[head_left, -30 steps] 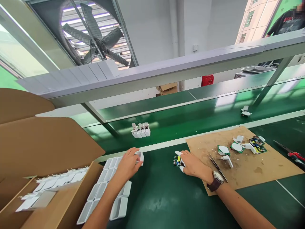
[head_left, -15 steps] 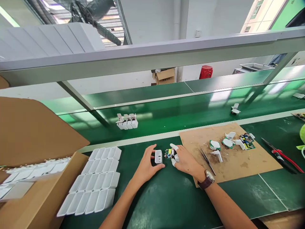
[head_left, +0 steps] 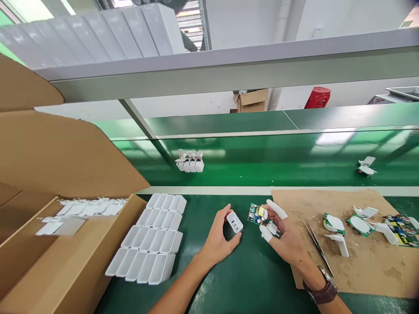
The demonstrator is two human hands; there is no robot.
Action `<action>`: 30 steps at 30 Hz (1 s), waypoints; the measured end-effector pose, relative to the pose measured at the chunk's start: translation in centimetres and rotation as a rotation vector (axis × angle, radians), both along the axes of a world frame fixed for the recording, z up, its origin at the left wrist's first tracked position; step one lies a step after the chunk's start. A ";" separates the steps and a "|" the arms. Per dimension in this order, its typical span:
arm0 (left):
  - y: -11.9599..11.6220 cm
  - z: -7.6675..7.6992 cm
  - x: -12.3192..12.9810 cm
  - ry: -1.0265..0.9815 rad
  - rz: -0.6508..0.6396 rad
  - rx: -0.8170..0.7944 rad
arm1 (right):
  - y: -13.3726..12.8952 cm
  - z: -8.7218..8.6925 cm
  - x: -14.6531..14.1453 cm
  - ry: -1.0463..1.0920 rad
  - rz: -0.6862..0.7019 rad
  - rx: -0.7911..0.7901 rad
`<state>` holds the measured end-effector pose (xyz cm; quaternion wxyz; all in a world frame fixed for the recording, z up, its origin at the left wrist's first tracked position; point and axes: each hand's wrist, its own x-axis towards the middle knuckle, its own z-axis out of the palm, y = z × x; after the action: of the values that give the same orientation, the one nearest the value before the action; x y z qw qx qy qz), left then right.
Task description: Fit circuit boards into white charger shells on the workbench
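My left hand [head_left: 222, 237] is closed around a white charger housing [head_left: 235, 222], thumb and fingers on its sides; the face with its port slots is turned up toward me. Just to the right, my right hand [head_left: 283, 229] pinches a small green circuit board [head_left: 257, 213] with a yellow component and white parts on it. White finger cots cover two of its fingertips. The board and the housing are apart, with a narrow gap between them. A wristwatch [head_left: 322, 288] is on my right wrist.
Rows of white open housings [head_left: 149, 240] stand left, beside a cardboard box [head_left: 81, 257] of white parts. Tweezers [head_left: 317, 246] and several boards [head_left: 360, 223] lie on a brown sheet [head_left: 366, 274] at right. Filled housings [head_left: 190, 162] sit on the green belt [head_left: 248, 161].
The camera view has swung left, showing more of the box. My right hand has turned and tilted the board up, slightly farther from the housing, and the housing is now tilted in my left hand.
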<state>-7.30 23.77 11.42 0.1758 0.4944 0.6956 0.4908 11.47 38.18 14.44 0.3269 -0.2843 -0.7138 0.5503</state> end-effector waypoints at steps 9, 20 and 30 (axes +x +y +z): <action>-1.0 2.6 -0.6 0.158 -0.172 -0.347 | -0.3 0.6 0.0 -0.022 -0.046 0.023; -0.5 1.0 -0.8 0.155 -0.064 -0.034 | -1.7 1.3 0.2 -0.051 0.169 0.601; -0.5 0.8 -1.0 0.379 -0.053 0.063 | -3.0 1.7 -0.2 -0.261 0.272 0.817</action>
<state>-8.27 23.27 12.24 0.0390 0.6011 0.6874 0.4057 11.25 35.17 16.13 0.2443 -0.1025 -0.9387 0.2207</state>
